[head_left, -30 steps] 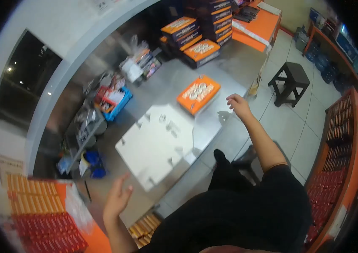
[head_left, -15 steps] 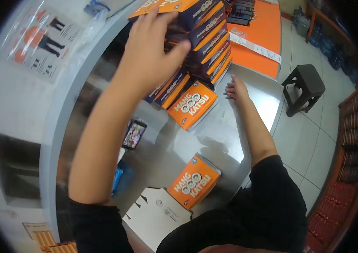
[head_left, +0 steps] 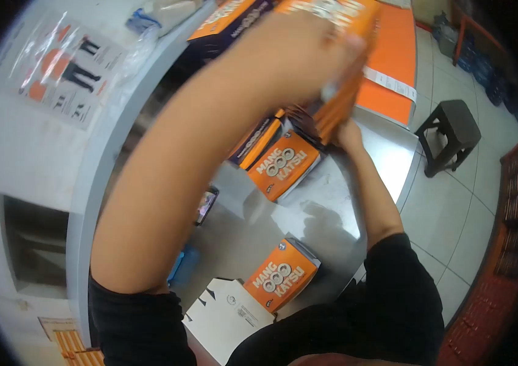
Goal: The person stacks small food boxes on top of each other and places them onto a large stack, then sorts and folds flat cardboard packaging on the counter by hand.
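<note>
My left hand (head_left: 307,58), smeared by motion, reaches across the counter and presses round the far upper part of a stack of orange and dark snack boxes (head_left: 359,18). At the stack's lower right edge is my right hand (head_left: 349,135), its fingers partly hidden behind the boxes. The stack is blurred and held between both hands. Just below it lies an orange box lettered "MANG KATSU" (head_left: 280,161), beside dark-sided boxes (head_left: 256,143). A similar orange box (head_left: 282,274) lies nearer me, touching a flat white carton (head_left: 228,317).
A phone (head_left: 207,204) and a blue item (head_left: 178,265) lie on the metal counter (head_left: 344,207), partly behind my left arm. More boxes (head_left: 225,24) stand at the far left. A dark stool (head_left: 448,134) is on the tiled floor to the right, beyond an orange tabletop (head_left: 390,49).
The stack has shifted right and tilted, with my left hand moving right along with it. My right hand has gone from the bare counter to the stack's lower edge.
</note>
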